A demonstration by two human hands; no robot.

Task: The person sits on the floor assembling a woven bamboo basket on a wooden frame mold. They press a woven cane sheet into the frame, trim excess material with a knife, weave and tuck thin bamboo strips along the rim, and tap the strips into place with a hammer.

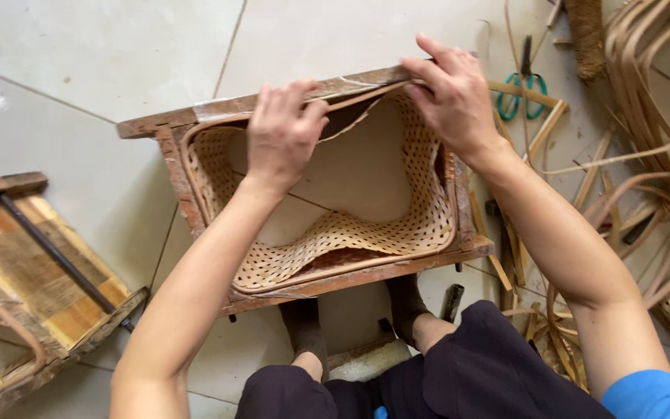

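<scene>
Nearest, dark-trousered knees and feet rest on a pale tiled floor (79,62). Just beyond, a wooden frame (195,198) stands on the tiles, a woven cane basket (335,237) fitted inside it. The left hand (282,132) pinches the basket's far rim; the right hand (453,93) presses, fingers spread, on the frame's far edge. Cane strips (645,163) and teal scissors (523,89) crowd the right; bare tiles lie far left.

Both hands press on the far edge of a wooden frame (304,291) lined with woven cane mesh (335,233). The left hand (282,132) grips the rim; the right hand (451,93) rests at the corner. Teal-handled scissors (523,87) and loose cane strips (645,116) lie on the tiled floor (79,62), with what seems another wooden stool (32,271) at left.
</scene>
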